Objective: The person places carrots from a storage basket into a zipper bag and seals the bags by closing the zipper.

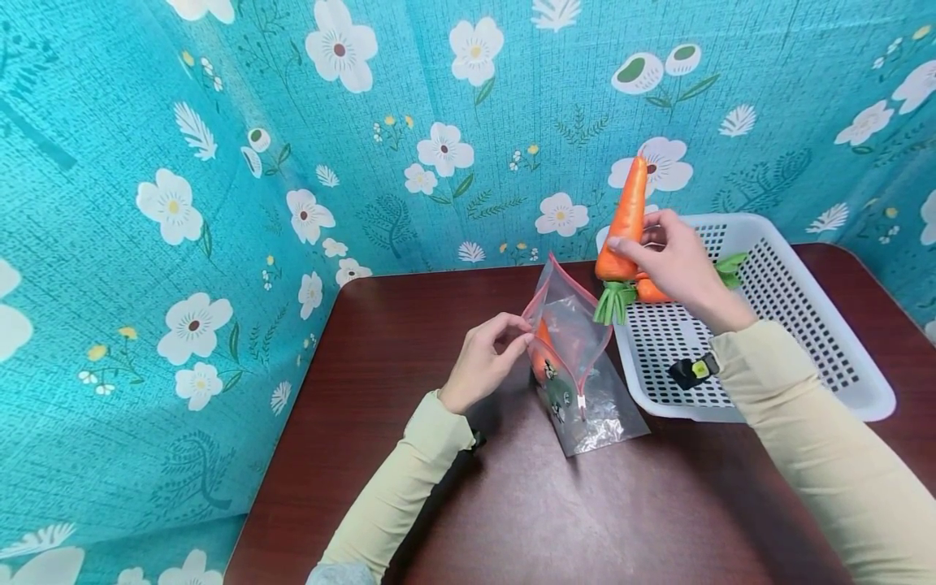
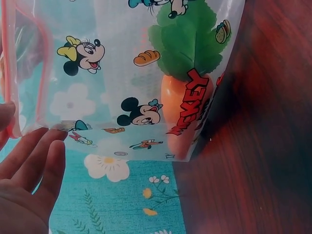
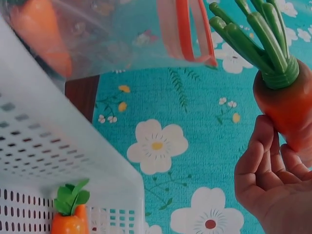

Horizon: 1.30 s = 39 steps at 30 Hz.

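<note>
My right hand (image 1: 680,264) grips an orange toy carrot (image 1: 627,223) by its thick end, between thumb and fingers. The carrot stands nearly upright, with its tip up and short green stalks (image 3: 265,46) pointing down beside the mouth of a clear zip bag (image 1: 603,410). With thumb and fingertips my left hand (image 1: 486,357) pinches the left edge of the bag's red-rimmed mouth, which gapes wide. Inside the bag, seen through cartoon prints, is another carrot (image 2: 178,109) with green leaves. Below my right hand, partly hidden by it, a carrot (image 1: 653,290) lies in a white basket (image 1: 873,406).
The perforated basket stands right of the bag on a dark red-brown table (image 1: 409,341). A blue flowered cloth (image 1: 409,81) hangs behind the table and along its left side. In the right wrist view, a small orange vegetable (image 3: 68,223) with green leaves sits in the basket.
</note>
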Motion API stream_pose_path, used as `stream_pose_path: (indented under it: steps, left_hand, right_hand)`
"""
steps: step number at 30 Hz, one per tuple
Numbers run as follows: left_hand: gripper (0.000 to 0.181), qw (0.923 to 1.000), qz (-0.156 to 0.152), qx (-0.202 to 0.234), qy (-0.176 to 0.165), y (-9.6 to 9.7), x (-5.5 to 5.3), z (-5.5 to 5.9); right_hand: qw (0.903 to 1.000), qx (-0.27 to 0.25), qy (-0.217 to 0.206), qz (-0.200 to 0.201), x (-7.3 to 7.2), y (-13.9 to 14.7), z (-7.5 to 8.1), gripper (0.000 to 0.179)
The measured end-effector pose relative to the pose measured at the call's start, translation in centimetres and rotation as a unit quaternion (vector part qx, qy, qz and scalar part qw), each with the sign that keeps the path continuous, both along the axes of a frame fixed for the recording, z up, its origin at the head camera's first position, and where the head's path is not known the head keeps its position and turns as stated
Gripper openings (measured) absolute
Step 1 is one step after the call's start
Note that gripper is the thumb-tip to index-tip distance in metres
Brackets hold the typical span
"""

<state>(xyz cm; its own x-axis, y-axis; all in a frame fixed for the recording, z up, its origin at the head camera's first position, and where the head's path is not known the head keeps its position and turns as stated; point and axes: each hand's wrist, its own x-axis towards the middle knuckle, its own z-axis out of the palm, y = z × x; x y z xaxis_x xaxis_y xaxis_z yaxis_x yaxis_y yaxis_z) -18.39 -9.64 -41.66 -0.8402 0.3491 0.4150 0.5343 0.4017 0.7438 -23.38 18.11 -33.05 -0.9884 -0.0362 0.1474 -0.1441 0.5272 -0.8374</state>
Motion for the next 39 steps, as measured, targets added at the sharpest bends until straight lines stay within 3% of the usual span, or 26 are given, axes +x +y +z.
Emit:
stream_pose_path:
  steps: [7, 31, 39]
  left_hand:
    - [0.017, 1.0000, 0.001, 0.006, -0.002, 0.0, 0.1, 0.1]
    - [0.018, 0.9996, -0.007, 0.023, 0.014, 0.4, -0.3, 0.2]
    - [0.019, 0.9991, -0.002, 0.015, 0.039, 0.3, -0.5, 0.3]
  right_hand:
    - [0.9997, -0.010, -0.006, 0.020, 0.5, -1.0, 0.3, 0.062]
    - [0.9975, 0.033, 0.026, 0.057, 2.4, -3.8, 0.0, 0.055]
    - [0.9967, 0.047, 0.025, 0.061, 2.8, -4.4, -0.3, 0.054]
